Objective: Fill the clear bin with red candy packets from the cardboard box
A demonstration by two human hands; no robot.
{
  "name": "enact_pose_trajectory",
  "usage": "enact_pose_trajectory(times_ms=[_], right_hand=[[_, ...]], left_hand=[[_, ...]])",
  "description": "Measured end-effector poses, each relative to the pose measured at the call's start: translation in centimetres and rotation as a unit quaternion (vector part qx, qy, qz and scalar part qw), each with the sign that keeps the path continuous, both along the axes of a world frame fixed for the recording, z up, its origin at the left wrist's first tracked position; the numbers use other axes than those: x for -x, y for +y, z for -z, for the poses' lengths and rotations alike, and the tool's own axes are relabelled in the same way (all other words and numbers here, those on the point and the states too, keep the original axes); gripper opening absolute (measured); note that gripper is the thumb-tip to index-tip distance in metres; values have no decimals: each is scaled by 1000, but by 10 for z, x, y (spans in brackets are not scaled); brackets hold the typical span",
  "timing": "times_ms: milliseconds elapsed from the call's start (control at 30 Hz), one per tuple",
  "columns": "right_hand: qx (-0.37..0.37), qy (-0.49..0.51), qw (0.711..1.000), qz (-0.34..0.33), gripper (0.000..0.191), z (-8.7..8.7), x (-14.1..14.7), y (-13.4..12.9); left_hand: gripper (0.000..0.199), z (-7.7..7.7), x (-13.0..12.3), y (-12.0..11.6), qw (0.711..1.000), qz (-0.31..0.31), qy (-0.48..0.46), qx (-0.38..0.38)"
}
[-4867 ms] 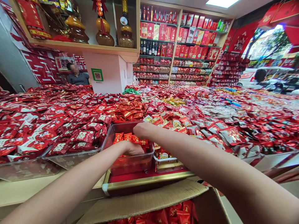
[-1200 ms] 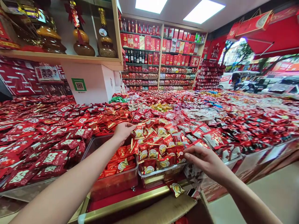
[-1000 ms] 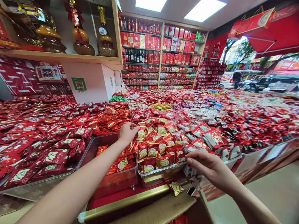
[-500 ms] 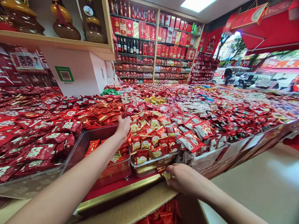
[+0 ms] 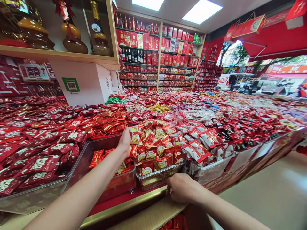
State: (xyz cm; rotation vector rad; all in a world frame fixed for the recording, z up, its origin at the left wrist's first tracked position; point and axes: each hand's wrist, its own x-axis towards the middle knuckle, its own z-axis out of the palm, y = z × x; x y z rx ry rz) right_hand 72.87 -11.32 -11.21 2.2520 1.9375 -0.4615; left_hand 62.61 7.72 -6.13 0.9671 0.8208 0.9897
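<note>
Counter (image 5: 112, 198), red-topped at mid-front, with gold edging (image 5: 124, 205); clear bins set along it side by side; left bin (image 5: 35, 195) heaped with maroon packets (image 5: 43, 163); deep bin (image 5: 124, 183), part-filled, red packets (image 5: 97, 158) below its rim; durian bin (image 5: 153, 181) just beside, durian packets (image 5: 151, 156) piled above the rim; right bin (image 5: 213, 170) heaped with red-and-white packets (image 5: 196, 150); more packets, mostly red, spread behind.

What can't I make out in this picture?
In the head view:
Right hand: what it holds, if anything; its curled fingers hide it.
Left hand: most fingertips, hidden behind the hand.
Tub: some packets, covered by the left arm.
Box: its lower part, cut off by the bottom edge.
Green sign: its lettering, too small.
</note>
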Motion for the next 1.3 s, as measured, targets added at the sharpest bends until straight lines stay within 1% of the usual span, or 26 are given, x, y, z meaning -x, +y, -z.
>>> enact_pose_trajectory(times_ms=[100, 200, 267, 333, 400, 500, 600, 633, 700, 767, 800, 833, 900, 1033, 1067, 1133, 1200, 1233, 1267, 1300], right_hand=[[-25, 36, 999, -23, 29, -17, -2, -10], [-60, 113, 990, -51, 28, -42, -11, -23], [-87, 191, 975, -66, 29, -58, -20, -31], [-108, 282, 952, -56, 26, -69, -30, -38], [-127, 382, 915, -25, 21, -75, -38, -41], [-154, 523, 837, 44, 22, -76, -49, -39], [-172, 598, 771, 133, 25, -75, -59, -32], [-176, 623, 745, 162, 25, -75, -63, -29], [-176, 681, 682, 203, 25, -75, -70, -24], [-172, 731, 623, 218, 26, -77, -75, -21], [-172, 748, 604, 217, 27, -78, -76, -20], [-174, 759, 591, 211, 27, -79, -77, -18], [-183, 762, 588, 201, 25, -81, -79, -15], [-202, 719, 631, 212, 17, -83, -82, -3], [-208, 710, 636, 219, 14, -83, -84, 1], [-225, 703, 636, 225, 11, -84, -87, 7], [-259, 694, 634, 222, 7, -86, -89, 9], [-279, 678, 645, 216, 6, -88, -90, 9], [-298, 653, 665, 206, 5, -91, -89, 9], [-317, 620, 692, 190, 6, -94, -87, 7]], left_hand=[[46, 0, 1, -4, 1000, 18, -2, 20], [45, -2, 2, -6, 999, 34, -1, 32], [44, -3, 4, -8, 998, 39, 4, 39], [43, -5, 5, -11, 998, 39, 13, 45], [42, -8, 6, -14, 998, 35, 25, 47], [41, -9, 10, -17, 997, 24, 50, 45], [40, -7, 17, -17, 995, 17, 85, 44], [41, -6, 20, -16, 994, 16, 99, 42], [43, -4, 27, -15, 992, 13, 125, 31], [47, -2, 33, -15, 990, 6, 142, 7], [49, -2, 35, -16, 989, 4, 147, -6], [50, -1, 37, -18, 989, 4, 150, -17], [50, -1, 39, -22, 988, 12, 154, -26], [46, 1, 39, -29, 986, 26, 162, -22], [45, 2, 39, -29, 986, 25, 163, -23], [44, 4, 40, -28, 986, 22, 163, -31], [42, 4, 42, -25, 985, 14, 165, -50], [41, 3, 43, -25, 984, 5, 165, -66], [39, 0, 44, -26, 983, -12, 163, -88], [37, -3, 45, -29, 980, -34, 156, -117]])
